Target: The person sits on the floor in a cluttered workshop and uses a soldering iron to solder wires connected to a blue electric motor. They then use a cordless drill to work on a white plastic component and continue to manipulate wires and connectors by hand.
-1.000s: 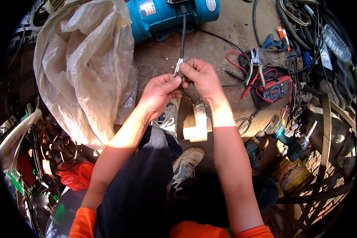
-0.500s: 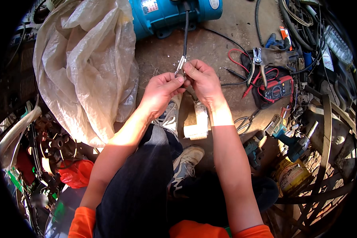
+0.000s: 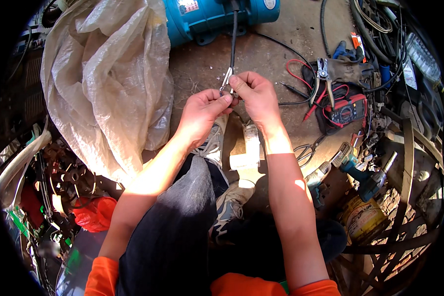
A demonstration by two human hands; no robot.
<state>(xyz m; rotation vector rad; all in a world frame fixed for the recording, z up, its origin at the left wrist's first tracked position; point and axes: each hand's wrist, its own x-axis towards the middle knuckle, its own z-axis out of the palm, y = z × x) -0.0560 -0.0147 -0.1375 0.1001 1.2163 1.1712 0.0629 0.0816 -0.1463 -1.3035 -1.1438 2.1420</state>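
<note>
A black cable (image 3: 234, 42) runs down from a blue motor (image 3: 217, 18) and splits into thin white wires (image 3: 226, 79) at its end. Both my hands meet at those wires, above my shoes. My left hand (image 3: 204, 111) pinches the wire ends between thumb and forefinger. Close against it, my right hand (image 3: 255, 96) has its thumb and forefinger closed on a white wire. The bare tips between the fingers are partly hidden.
A crumpled translucent plastic sheet (image 3: 108, 89) covers the left side. Pliers (image 3: 322, 81), a work glove (image 3: 348, 71) and a red multimeter (image 3: 349, 112) with leads lie at right. Nearer are scissors (image 3: 308, 150), a teal power tool (image 3: 362, 175), a yellow bucket (image 3: 362, 217) and a white roll (image 3: 245, 160).
My hands stay together at the wires, with only a slight shift of the fingers. The whole view has moved a little, and sunlight now falls on more of my knee and shoe.
</note>
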